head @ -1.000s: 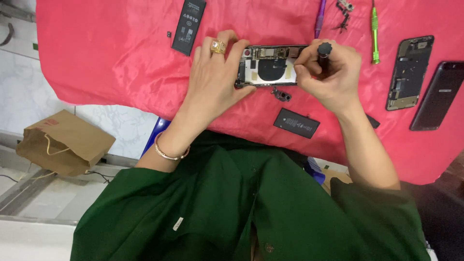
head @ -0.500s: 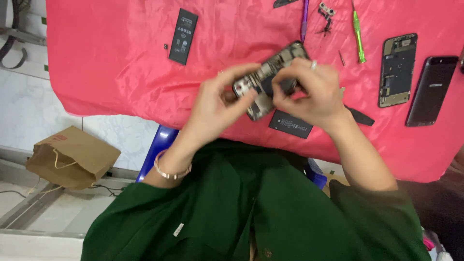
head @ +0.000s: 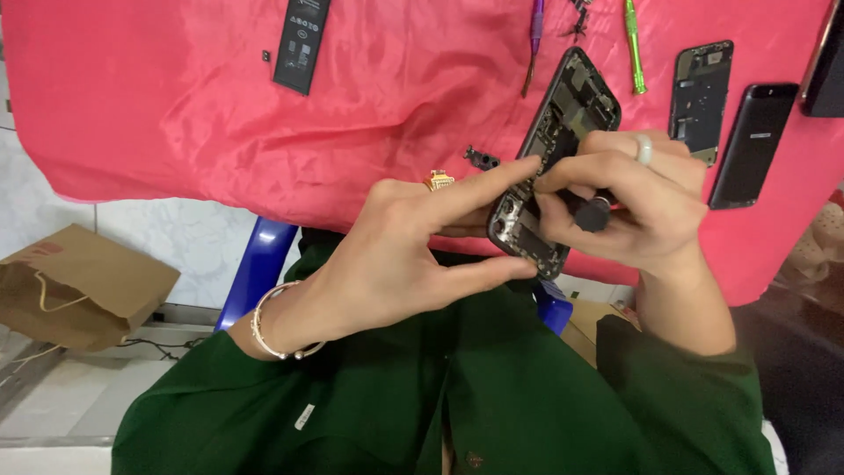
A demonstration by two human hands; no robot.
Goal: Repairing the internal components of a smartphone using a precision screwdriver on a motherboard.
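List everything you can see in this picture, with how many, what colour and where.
opened phone: 1, dark, held over cloth edge
screwdriver: 1, black handle, in right grip
cloth: 1, pink-red, covering table
battery: 1, black, top left of cloth
small part: 1, dark, beside left fingers
tools: purple and green, top of cloth
phone frame: 1, dark, right
phone: 1, black, right
paper bag: 1, brown, floor left
left hand: ring, bracelet, steadies phone
right hand: ring, holds screwdriver
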